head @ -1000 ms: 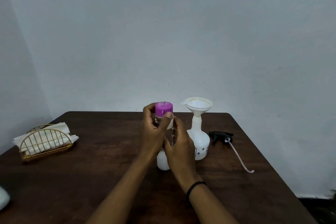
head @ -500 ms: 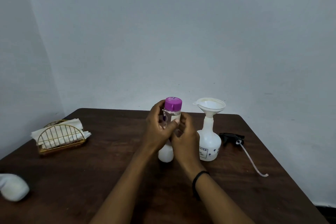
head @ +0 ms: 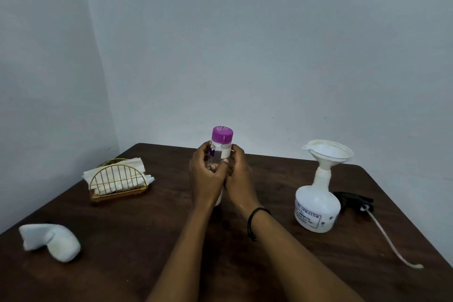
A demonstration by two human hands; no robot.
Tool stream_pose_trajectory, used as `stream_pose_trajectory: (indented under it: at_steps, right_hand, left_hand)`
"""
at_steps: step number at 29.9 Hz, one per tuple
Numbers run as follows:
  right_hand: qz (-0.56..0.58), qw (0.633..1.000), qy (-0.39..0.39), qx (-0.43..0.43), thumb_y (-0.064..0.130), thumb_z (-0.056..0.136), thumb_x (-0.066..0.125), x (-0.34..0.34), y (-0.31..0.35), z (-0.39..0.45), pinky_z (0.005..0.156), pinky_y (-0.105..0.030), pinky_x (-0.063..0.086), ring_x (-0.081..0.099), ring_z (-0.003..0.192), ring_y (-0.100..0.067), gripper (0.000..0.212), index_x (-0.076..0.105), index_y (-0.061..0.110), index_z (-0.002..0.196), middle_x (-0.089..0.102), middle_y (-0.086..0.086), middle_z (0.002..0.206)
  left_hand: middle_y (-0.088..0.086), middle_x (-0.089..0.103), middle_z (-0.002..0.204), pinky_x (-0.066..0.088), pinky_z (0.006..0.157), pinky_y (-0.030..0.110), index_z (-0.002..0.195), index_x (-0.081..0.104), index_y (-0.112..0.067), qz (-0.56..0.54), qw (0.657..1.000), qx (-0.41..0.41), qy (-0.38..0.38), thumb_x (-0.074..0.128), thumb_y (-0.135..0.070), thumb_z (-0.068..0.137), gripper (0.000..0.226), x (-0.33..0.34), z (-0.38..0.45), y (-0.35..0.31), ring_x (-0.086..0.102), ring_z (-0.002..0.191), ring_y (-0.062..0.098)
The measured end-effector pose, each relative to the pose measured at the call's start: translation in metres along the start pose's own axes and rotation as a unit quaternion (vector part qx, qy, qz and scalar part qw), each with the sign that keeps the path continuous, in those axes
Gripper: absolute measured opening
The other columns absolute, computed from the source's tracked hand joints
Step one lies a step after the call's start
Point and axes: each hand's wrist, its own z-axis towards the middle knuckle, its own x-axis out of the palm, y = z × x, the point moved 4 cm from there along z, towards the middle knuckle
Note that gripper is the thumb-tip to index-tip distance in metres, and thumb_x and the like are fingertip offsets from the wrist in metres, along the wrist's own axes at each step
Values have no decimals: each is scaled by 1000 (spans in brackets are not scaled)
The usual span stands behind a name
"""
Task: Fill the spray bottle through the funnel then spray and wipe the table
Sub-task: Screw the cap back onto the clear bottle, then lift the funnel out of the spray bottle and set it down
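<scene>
A clear bottle with a purple cap (head: pixel 222 140) stands upright at the middle of the dark wooden table (head: pixel 147 240). My left hand (head: pixel 204 179) and my right hand (head: pixel 239 176) both grip its body just below the cap, hiding most of it. To the right stands the white spray bottle (head: pixel 317 206) with a white funnel (head: pixel 327 152) seated in its neck. Its black spray head (head: pixel 355 200), with a long pale tube, lies on the table behind and right of it.
A gold wire holder of white napkins (head: pixel 117 179) sits at the back left. A rolled white cloth (head: pixel 52 241) lies near the left edge. Grey walls meet in a corner behind the table.
The view has swung left, so the spray bottle and funnel now sit further right. Both hands have slid down from the purple cap to the bottle's body. The white cloth has come fully into view.
</scene>
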Motion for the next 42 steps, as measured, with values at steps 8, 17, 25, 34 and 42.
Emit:
stream_pose_trajectory:
  at_steps: [8,17,25,34,42]
  right_hand:
    - [-12,998,58,9,15,95,56,14,-5,3,90,-40,59,69,99,-8,36,53,34,125,70,11,109]
    - [-154,981,113,40,25,93,64,-8,-25,-11,108,-40,47,50,133,-16,67,31,25,151,50,-1,147]
    - [-157,962,-104,-197,17,91,67,-89,54,-24,88,-23,55,67,101,-12,30,63,9,120,69,-1,113]
    - [-209,858,-398,-247,11,90,59,-223,73,-45,78,-35,51,61,90,-30,19,64,-2,103,66,-15,102]
    - [-155,925,-321,-135,27,85,49,-224,18,-49,88,-42,52,56,107,-23,44,54,7,125,53,-4,124]
  left_hand:
    - [-8,63,116,55,89,43,128,53,-28,15,999,-23,-41,64,-33,76,54,-9,-1,4,61,107,14]
    - [-3,59,124,53,93,47,133,45,-29,41,998,-42,-35,63,-41,73,64,-8,-5,11,57,115,20]
    - [4,51,134,43,92,31,140,42,-17,36,991,35,-127,57,-45,81,67,-8,-9,-24,43,122,14]
    - [-1,68,90,55,72,37,97,66,-12,-47,979,198,-27,59,-14,92,9,48,-43,-84,64,86,15]
    - [-12,68,92,60,76,43,107,68,-25,-120,986,-1,117,65,-26,94,14,115,-49,-85,64,84,8]
